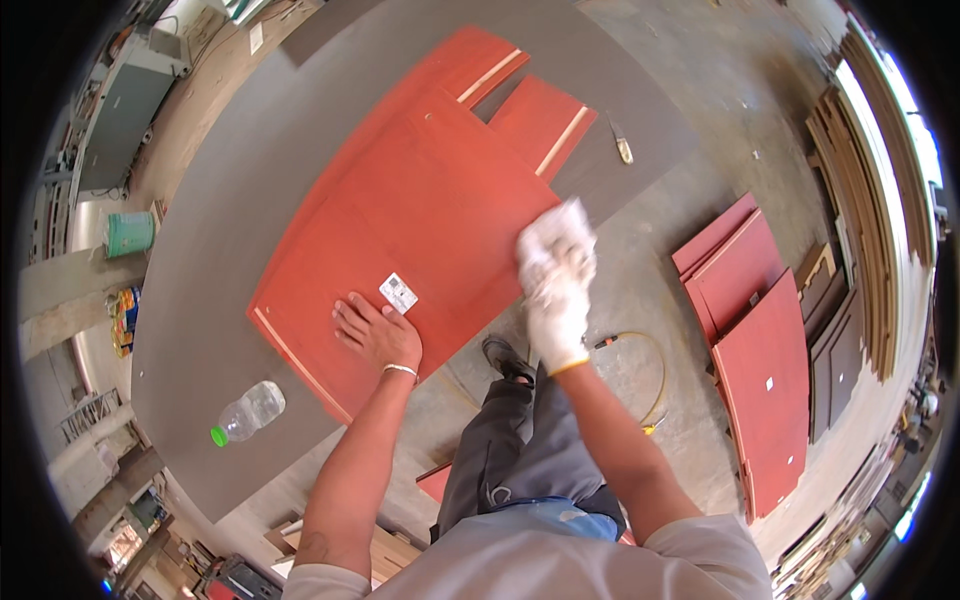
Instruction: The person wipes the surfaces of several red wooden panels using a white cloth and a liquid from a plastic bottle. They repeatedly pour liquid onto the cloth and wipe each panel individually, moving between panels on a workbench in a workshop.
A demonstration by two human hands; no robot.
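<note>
The left hand (377, 335) lies flat, fingers spread, on the top red board (420, 230) near the table's (200, 300) near edge, just beside a small white sticker (398, 292). The right hand (556, 305) wears a white glove and presses a bunched white cloth (556, 240) against the board's right edge — the cloth and the glove blur together, so its fingers cannot be made out. More red boards lie under the top one, mostly hidden, and a clear plastic bottle (250, 411) lies toward the table's near-left corner — its contents are unclear.
</note>
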